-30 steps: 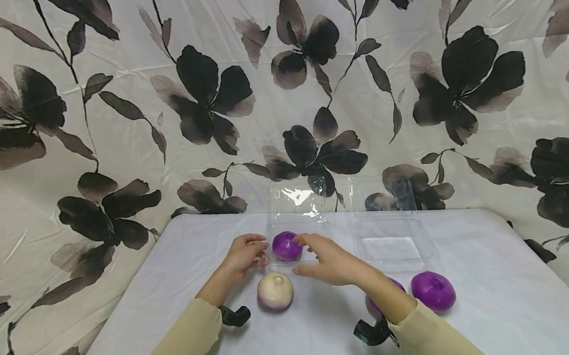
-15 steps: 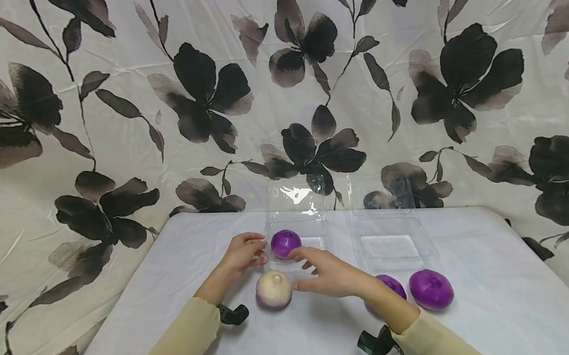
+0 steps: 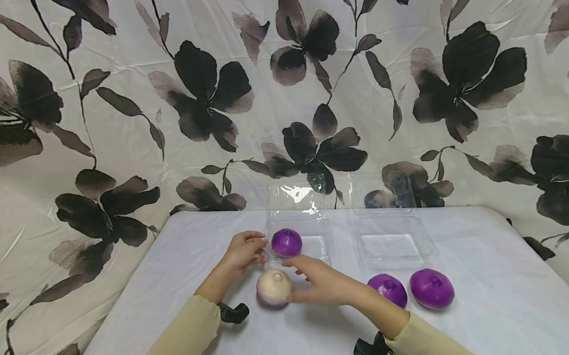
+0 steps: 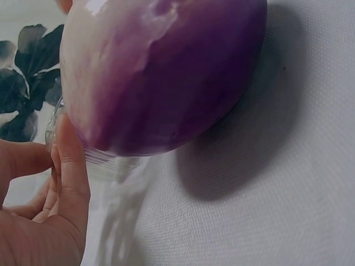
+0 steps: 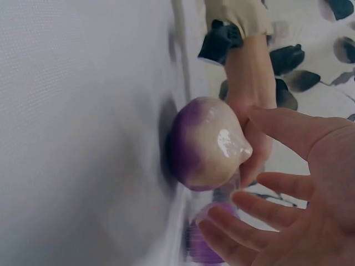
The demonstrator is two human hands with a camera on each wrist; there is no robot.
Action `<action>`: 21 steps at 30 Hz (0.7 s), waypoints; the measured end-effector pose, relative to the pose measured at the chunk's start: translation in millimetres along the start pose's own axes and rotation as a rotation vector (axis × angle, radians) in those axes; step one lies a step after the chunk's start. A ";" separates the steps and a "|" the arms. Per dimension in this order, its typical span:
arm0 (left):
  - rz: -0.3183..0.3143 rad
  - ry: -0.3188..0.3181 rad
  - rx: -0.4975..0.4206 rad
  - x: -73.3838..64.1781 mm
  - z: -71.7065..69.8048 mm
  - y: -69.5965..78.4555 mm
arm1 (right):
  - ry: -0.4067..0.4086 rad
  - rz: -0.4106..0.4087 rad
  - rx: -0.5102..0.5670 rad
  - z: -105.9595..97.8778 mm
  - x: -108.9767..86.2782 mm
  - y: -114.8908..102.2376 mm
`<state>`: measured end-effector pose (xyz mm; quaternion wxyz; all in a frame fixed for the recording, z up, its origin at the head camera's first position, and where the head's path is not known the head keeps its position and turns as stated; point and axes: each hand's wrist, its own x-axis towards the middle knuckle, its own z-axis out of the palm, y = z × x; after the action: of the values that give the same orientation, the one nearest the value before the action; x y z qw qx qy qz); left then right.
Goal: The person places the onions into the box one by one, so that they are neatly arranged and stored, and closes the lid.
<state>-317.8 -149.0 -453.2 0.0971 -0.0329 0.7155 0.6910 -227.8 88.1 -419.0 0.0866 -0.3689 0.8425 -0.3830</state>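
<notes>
A glossy cream-and-purple onion (image 3: 274, 288) sits on the white cloth in front of an opened clear plastic container (image 3: 315, 246). Inside that container, on its left side, lies a purple onion (image 3: 286, 243). My left hand (image 3: 243, 254) is at the container's left edge; in the left wrist view its thumb and fingers (image 4: 71, 166) pinch the clear rim. My right hand (image 3: 320, 281) is spread just right of the cream-and-purple onion, thumb near its side. In the right wrist view the fingers (image 5: 249, 230) are apart and the palm holds nothing.
Two more purple onions (image 3: 432, 289) (image 3: 388, 289) lie at the right, one beside my right forearm. A second clear container (image 3: 391, 242) stands open behind them. A floral curtain (image 3: 201, 95) hangs beyond the table's back edge.
My right hand has drawn back from the purple onion in the container and come down toward the cream-and-purple one. The left hand has stayed at the container's edge.
</notes>
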 end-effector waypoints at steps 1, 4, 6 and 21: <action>0.000 0.000 0.001 0.2 -0.2 -0.4 | 0.003 -0.002 -0.005 1.5 1.0 0.6; -0.001 -0.002 -0.001 0.4 -0.5 -0.8 | 0.004 -0.010 -0.008 6.5 4.2 1.4; 0.002 -0.004 -0.005 0.0 -0.2 -0.8 | 0.005 -0.019 -0.031 9.7 6.3 1.4; 0.011 0.006 0.012 -1.9 -0.1 -0.2 | 0.001 -0.011 -0.204 24.9 22.7 -6.4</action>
<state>-316.0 -149.2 -453.1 0.0914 -0.0306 0.7200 0.6872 -229.7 55.3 -428.6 0.0462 -0.3804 0.8750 -0.2958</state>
